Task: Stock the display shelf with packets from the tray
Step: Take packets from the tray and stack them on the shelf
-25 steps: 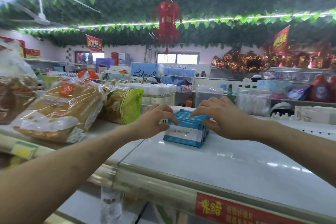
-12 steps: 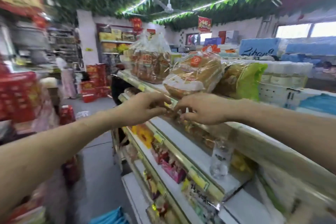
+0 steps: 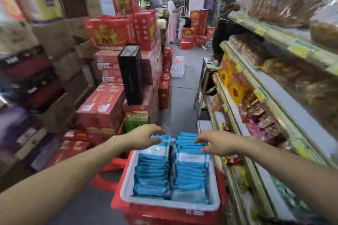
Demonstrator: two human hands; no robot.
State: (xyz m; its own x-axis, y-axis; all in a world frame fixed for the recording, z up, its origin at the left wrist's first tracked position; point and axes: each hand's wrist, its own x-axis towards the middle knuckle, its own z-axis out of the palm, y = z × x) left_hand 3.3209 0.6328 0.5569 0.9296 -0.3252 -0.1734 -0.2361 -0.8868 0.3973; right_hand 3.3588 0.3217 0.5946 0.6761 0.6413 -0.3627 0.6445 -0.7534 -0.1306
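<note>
Both bare arms are reaching forward and down over a white tray [image 3: 125,184]. The left hand [image 3: 146,136] is curling thumb and fingers around the far end of the left row of blue packets [image 3: 151,173]. The right hand [image 3: 217,143] is hovering with bent fingers at the tops of the right row; blur is hiding whether it is gripping. The packets are standing on edge in two rows inside the tray, which is sitting on a red crate [image 3: 164,214]. The display shelf [image 3: 274,100] is running along the right, and stacked red cartons [image 3: 102,109] are crowding the left of the aisle.
</note>
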